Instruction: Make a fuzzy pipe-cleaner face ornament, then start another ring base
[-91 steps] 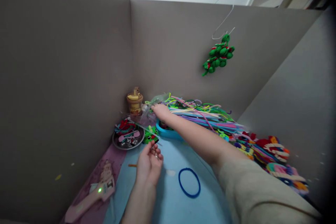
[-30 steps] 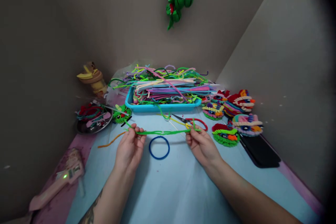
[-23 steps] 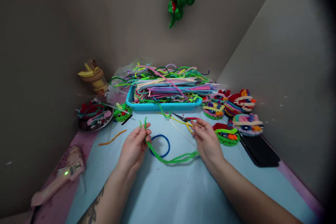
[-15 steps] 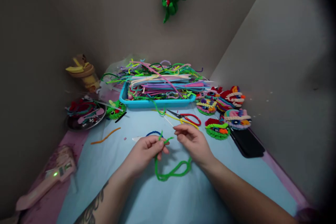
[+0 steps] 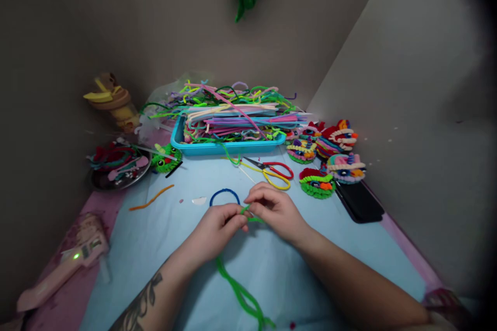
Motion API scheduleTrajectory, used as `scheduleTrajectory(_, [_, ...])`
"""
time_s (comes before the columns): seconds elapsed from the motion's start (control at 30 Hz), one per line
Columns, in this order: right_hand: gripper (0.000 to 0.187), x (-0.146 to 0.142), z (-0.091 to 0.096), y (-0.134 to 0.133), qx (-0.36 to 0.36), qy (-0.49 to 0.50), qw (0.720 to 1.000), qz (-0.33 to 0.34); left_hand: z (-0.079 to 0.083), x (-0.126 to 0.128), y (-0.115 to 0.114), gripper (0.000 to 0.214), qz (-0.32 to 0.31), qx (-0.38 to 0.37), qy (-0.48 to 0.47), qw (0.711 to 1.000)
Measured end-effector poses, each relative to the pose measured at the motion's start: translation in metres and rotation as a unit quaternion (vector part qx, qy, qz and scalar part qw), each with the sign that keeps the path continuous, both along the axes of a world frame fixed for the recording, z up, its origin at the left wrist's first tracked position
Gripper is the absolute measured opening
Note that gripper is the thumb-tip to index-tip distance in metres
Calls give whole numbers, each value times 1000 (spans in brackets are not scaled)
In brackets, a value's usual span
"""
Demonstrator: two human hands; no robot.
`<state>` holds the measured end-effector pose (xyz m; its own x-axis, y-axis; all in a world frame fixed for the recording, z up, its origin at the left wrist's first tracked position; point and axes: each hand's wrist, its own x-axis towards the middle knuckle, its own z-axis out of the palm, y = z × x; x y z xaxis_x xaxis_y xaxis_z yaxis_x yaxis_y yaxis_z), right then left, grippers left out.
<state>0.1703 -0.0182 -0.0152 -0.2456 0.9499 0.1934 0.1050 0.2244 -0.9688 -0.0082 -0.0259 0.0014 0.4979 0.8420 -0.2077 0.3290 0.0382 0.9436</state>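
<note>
A green pipe cleaner point(image 5: 244, 297) hangs in a long loop below my left hand point(image 5: 223, 227), whose thumb and fingers are closed on it. My right hand point(image 5: 274, 212) pinches the same green strand close by, with the fingertips of both hands nearly touching. Just behind the hands a blue pipe cleaner ring point(image 5: 225, 191) lies on the light blue cloth. Beside it is a small white piece point(image 5: 199, 200). Scissors point(image 5: 274, 171) with red and yellow handles lie open beyond my right hand. What the fingertips cover is partly hidden.
A blue tray point(image 5: 229, 150) heaped with colourful pipe cleaners stands at the back. Several fuzzy bird-like figures point(image 5: 316, 183) and a black phone point(image 5: 361, 201) lie right. Left are a glue gun point(image 5: 73, 258), an orange pipe cleaner point(image 5: 151, 199), a metal bowl point(image 5: 101, 181) and a green figure point(image 5: 166, 159).
My right hand has come in to the left and pinches the green strand beside my left hand. The loop has swung down toward me. The view has shifted slightly.
</note>
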Motion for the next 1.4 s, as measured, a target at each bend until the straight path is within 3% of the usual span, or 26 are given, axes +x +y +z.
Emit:
scheduleTrajectory(0.17, [12,1,-1,1,70,-64,995,3,-5,3,0,13,38,-42,-49,997])
scheduleTrajectory(0.27, [15,3,-1,0,132,-99,986,10,-9,2,0,20,55,-69,-82,993])
scheduleTrajectory(0.4, [16,4,1,-3,183,-112,977,13,-9,1,-2,32,27,-115,-130,984])
scheduleTrajectory(0.53, [15,7,1,2,118,-78,989,46,-8,0,-1,34,21,-133,-139,981])
scheduleTrajectory(0.63, [10,10,0,8,23,-29,996,76,-8,-1,0,30,34,-114,-109,987])
scheduleTrajectory(0.77, [19,8,-2,9,-81,3,992,94,-6,-2,0,21,37,-64,-60,995])
scheduleTrajectory(0.97, [12,2,-5,4,-123,-63,988,62,-7,0,-3,16,16,16,9,1000])
scheduleTrajectory(1.07, [10,1,-5,4,-132,-96,984,77,-7,0,-4,17,12,60,49,997])
scheduleTrajectory(1.17, [11,1,-2,3,-75,-131,984,90,-8,-1,-4,16,9,66,50,997])
scheduleTrajectory(1.33, [17,5,5,-2,186,-203,959,75,-9,1,-4,19,-1,-29,-47,998])
scheduleTrajectory(1.4, [18,7,6,-2,229,-204,948,81,-10,2,-4,22,2,-64,-85,994])
